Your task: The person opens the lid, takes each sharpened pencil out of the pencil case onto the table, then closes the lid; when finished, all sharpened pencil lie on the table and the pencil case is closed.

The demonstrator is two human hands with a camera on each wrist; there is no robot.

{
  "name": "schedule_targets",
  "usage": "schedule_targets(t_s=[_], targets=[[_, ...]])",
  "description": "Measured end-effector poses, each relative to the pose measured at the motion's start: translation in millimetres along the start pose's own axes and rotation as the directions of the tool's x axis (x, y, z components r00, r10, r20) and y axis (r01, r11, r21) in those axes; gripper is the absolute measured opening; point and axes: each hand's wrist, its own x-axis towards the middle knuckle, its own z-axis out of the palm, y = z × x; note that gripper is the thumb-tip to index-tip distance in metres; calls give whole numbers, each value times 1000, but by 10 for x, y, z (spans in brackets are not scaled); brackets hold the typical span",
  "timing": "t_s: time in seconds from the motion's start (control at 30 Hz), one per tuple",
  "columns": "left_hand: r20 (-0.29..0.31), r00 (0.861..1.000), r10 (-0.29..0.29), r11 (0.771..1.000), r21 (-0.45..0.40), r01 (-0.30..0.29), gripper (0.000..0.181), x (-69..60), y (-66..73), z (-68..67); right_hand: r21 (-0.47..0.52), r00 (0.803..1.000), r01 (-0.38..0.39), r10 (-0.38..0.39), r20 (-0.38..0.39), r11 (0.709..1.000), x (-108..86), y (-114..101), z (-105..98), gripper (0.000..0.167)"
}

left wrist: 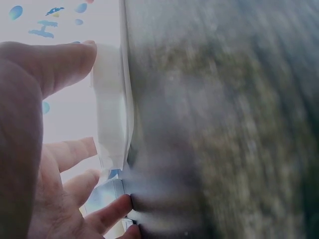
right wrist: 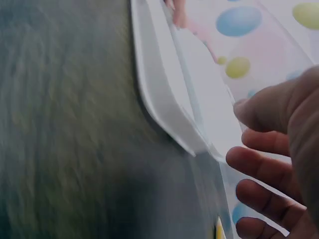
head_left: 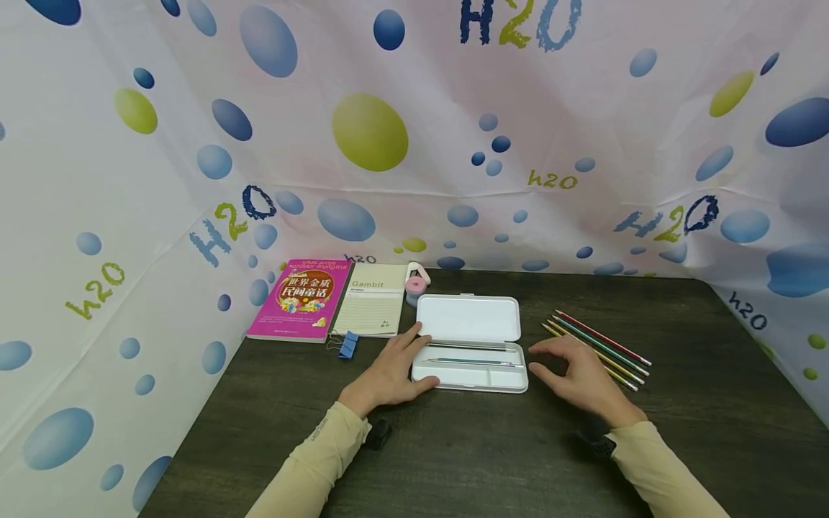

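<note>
Fingers (left wrist: 112, 212) spread, the left hand (head_left: 386, 374) touches one open white pencil case (head_left: 468, 318) on the counter (head_left: 479, 453), while the right hand (head_left: 579, 374), fingers loosely curved and empty, is near four pencils (head_left: 609, 350).

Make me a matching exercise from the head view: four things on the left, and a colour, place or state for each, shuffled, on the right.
Column one
1. white case
2. loose pencils
3. binder clip
4. left hand

Column two
A. blue, just in front of the notebook
B. touching the left end of the white case
C. with its lid open
D. lying to the right of the white case

Pairs: 1-C, 2-D, 3-A, 4-B
</note>
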Motion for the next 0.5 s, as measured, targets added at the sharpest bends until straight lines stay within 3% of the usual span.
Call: schedule_targets(t_s=[0.17, 0.5], targets=[[10, 1000, -11, 1000, 0, 11, 80, 5, -3, 0, 10, 994, 103, -103, 35, 995, 49, -84, 119, 32], [21, 999, -24, 1000, -14, 24, 79, 5, 3, -6, -79, 988, 139, -133, 77, 987, 91, -135, 277, 32]])
